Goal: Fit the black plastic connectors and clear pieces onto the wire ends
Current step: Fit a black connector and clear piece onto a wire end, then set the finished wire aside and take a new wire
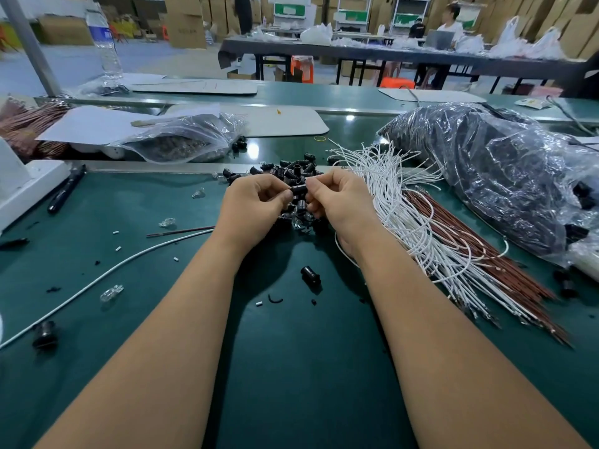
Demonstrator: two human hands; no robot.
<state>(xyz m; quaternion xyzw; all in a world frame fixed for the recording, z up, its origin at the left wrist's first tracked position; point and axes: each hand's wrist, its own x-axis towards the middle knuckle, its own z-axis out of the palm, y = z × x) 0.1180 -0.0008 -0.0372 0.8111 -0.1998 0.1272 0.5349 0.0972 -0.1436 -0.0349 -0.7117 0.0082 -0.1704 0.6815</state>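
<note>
Holding one black connector (299, 189) between them, the left hand (256, 205) and right hand (340, 202) work above the connector pile (291, 171) near the far edge of the green table (291, 367). Both hands pinch the connector with thumb and curled fingers, one at each end. Whether a wire end or clear piece is already seated inside cannot be told — the fingers cover both openings.

Step in hand, as judged: orienting or seating a single connector. A white wire (343, 254) loops under the right wrist and may belong to this assembly.

Supplies: the wire bundle (437, 241), white and brown, lies toward the right edge; clear pieces (111, 292) are scattered on the left half.

Next move calls for aligning the part with the connector bore — then pressing straight in, without twisting.
</note>
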